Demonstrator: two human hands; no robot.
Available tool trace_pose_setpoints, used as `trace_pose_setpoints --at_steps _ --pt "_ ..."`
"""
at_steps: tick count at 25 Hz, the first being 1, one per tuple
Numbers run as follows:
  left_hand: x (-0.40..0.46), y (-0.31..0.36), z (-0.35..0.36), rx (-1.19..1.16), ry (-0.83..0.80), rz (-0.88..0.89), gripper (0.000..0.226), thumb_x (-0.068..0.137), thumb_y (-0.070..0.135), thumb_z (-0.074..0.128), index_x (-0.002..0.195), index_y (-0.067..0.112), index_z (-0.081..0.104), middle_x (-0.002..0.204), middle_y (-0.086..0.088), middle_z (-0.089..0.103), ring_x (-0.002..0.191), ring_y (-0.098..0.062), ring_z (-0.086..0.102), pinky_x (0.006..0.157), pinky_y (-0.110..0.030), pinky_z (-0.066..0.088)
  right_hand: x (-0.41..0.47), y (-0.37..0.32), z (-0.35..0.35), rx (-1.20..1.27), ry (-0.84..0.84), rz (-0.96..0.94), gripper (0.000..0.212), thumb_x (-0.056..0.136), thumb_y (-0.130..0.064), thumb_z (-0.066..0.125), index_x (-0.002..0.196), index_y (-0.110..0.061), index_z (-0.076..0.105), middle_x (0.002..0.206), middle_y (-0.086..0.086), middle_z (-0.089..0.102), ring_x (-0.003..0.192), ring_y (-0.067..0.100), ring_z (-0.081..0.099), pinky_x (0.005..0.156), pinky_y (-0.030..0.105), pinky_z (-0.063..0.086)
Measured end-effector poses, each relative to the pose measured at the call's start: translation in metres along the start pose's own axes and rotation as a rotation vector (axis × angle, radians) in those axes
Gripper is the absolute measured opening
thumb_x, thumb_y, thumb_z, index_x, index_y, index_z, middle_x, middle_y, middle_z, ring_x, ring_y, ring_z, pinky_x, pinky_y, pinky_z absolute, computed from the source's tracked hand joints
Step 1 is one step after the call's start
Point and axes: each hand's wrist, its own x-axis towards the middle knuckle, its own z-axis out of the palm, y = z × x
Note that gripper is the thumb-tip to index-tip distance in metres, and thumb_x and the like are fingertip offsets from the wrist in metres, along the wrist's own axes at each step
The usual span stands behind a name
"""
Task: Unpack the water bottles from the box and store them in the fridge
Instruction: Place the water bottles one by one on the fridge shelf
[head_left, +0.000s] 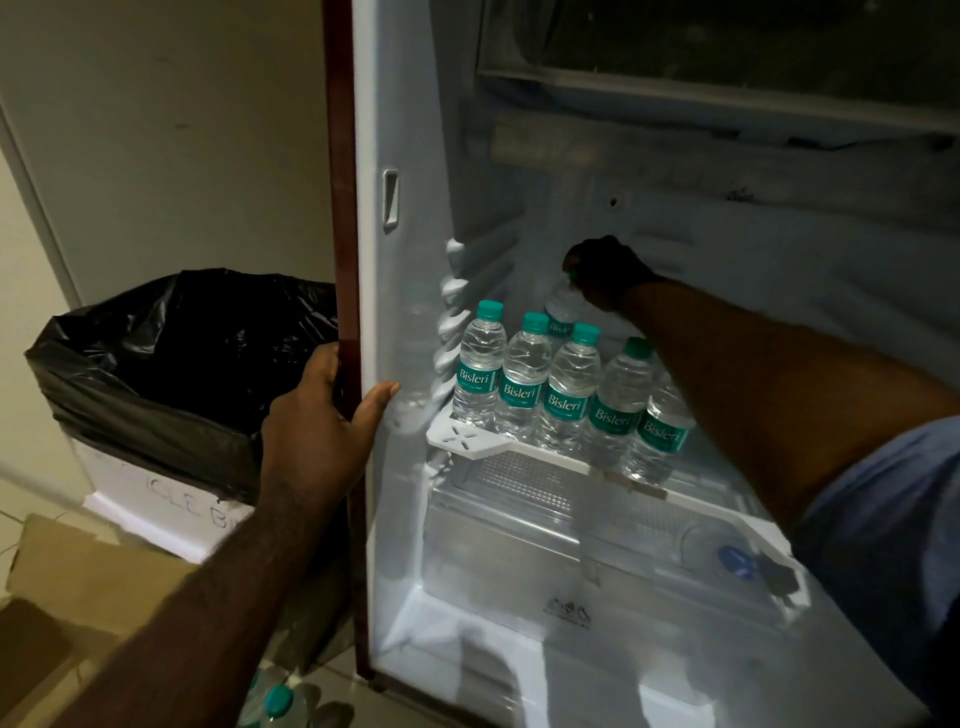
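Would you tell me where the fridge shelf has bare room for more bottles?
The shelf is bare behind the front row of bottles, beside the back bottle the right hand holds. The front edge is crowded.

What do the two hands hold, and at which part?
The right hand grips a water bottle at its cap, behind the front row on the shelf. The left hand holds the side edge of the fridge.
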Motion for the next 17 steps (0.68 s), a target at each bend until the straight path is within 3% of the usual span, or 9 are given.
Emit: trace_pose_setpoints --at_steps 6,17 --pt "0.000 0.002 -0.002 0.009 -0.013 -0.028 0.043 0.084 0.041 0.069 0.118 0.019 0.054 0.102 -0.005 0.071 0.078 -0.025 0.067 0.077 -0.040 0.055 -0.049 0.023 -0.056 -0.019 0.074 0.123 0.034 0.092 -0.011 0.058 0.126 -0.011 0.057 0.132 0.016 0.052 0.120 0.033 0.050 0.100 0.036 0.041" --pt "-0.004 0.008 -0.007 -0.030 -0.032 -0.044 0.046 0.085 0.042 0.067 0.120 0.015 0.054 0.109 -0.013 0.069 0.094 -0.038 0.065 0.081 -0.044 0.050 -0.152 0.036 -0.099 -0.278 -0.074 0.287 0.034 0.094 -0.007 0.052 0.127 -0.001 0.054 0.133 0.019 0.052 0.122 0.035 0.048 0.098 0.037 0.039"
